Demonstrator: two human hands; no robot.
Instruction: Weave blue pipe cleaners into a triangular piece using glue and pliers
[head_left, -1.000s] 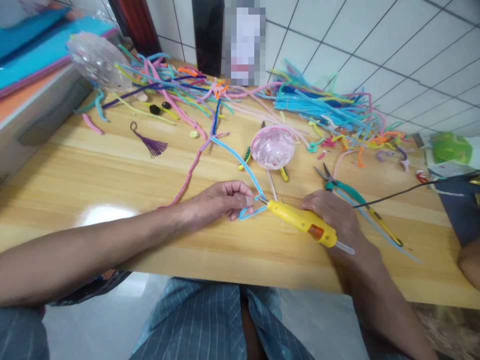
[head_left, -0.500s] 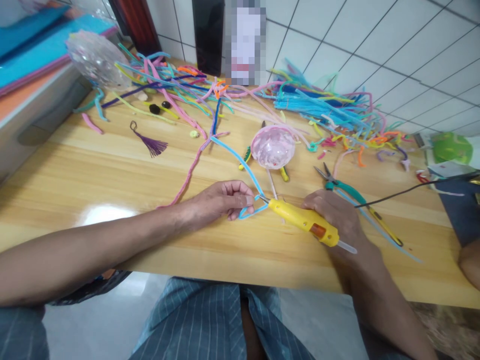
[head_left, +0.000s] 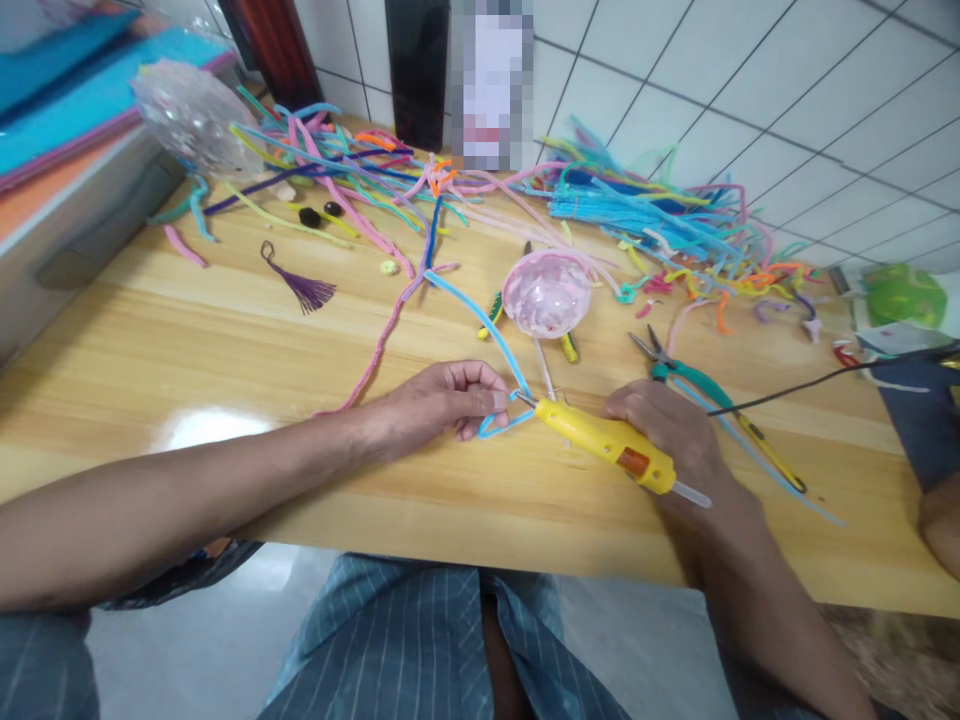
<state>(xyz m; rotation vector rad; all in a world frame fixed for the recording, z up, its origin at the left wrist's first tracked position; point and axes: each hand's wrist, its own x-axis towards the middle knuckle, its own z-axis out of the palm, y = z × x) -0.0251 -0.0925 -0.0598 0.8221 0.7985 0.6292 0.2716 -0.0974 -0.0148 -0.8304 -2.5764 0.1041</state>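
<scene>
Between its thumb and fingers, my left hand (head_left: pixel 469 400) pinches the bent end of a light blue pipe cleaner (head_left: pixel 484 322). That end is folded into a small loop, while the far end meets a joined pink and dark blue pipe-cleaner piece (head_left: pixel 390 325). My right hand (head_left: pixel 664 430) is wrapped round a yellow hot glue gun (head_left: pixel 604 440), its fingers partly hidden behind the body. The gun's metal nozzle is at the blue loop, beside my left fingertips. A clear glue stick (head_left: pixel 691 494) pokes out of the gun's back.
Pliers with green and yellow handles (head_left: pixel 701 385) lie right of the gun. A pink clear bowl (head_left: pixel 546 295) sits beyond my hands, partly over another tool. Loose pipe cleaners (head_left: pixel 630 215) and a purple tassel (head_left: pixel 304 287) lie farther back. A dark cord (head_left: pixel 810 382) crosses the right side.
The glue gun has shifted very slightly at the blue loop. Both hands keep their holds and nearly the same places.
</scene>
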